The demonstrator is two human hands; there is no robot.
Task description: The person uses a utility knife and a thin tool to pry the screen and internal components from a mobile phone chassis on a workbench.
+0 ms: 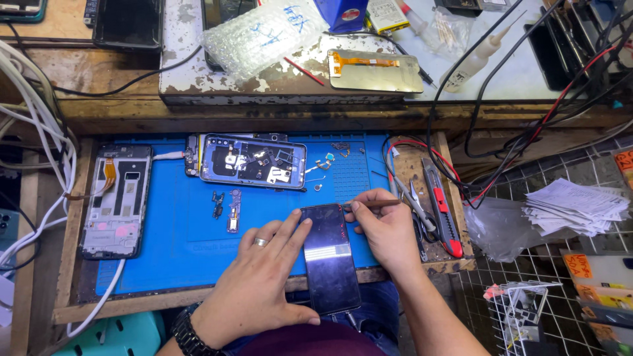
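I see open blue mat (178,244) left of my left hand (260,283). Small loose parts (225,207) and the opened phone (254,161) crowd the far side; cutters (443,207) block the right.

Blue work mat (178,244) in a wooden tray; opened phone (254,161) with exposed parts at its far edge. Bare phone frame (117,201) to the left, beside white cables (30,132). Red utility knife (442,207) at right. Above, on the counter (178,72): bubble wrap (264,33), screen panel (376,70), squeeze bottle (471,58).
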